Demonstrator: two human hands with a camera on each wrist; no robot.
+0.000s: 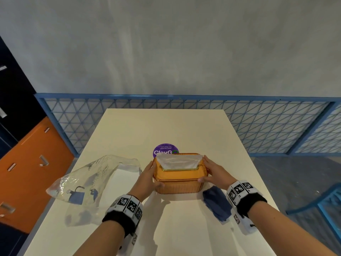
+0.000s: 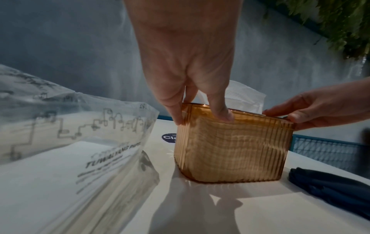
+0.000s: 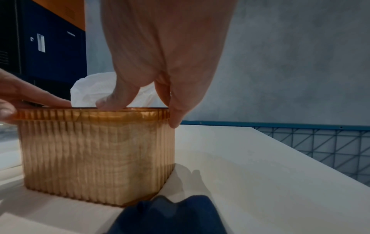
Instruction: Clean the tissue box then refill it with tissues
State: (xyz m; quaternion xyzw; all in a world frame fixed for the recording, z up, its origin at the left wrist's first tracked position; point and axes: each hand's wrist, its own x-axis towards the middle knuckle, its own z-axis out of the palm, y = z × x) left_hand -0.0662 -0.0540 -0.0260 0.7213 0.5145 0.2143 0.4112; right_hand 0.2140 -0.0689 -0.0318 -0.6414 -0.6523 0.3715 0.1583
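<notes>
Tissue box (image 1: 180,177) sits mid-table, refilled it seems, a white tissue (image 1: 178,161) poking through the lid. Left hand (image 1: 147,179) and right hand (image 1: 214,171) grasp its two ends, likely seating the lid. Blue cloth (image 1: 216,203) lies right of the box, the emptied plastic bag (image 1: 88,183) left; little remains.

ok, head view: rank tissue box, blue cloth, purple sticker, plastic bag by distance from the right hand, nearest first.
1. Tissue box: gripped by the right hand at its right end.
2. Blue cloth: just below the hand, by the wrist.
3. Purple sticker: behind the box, toward the wall.
4. Plastic bag: far left, beyond the left hand.
</notes>
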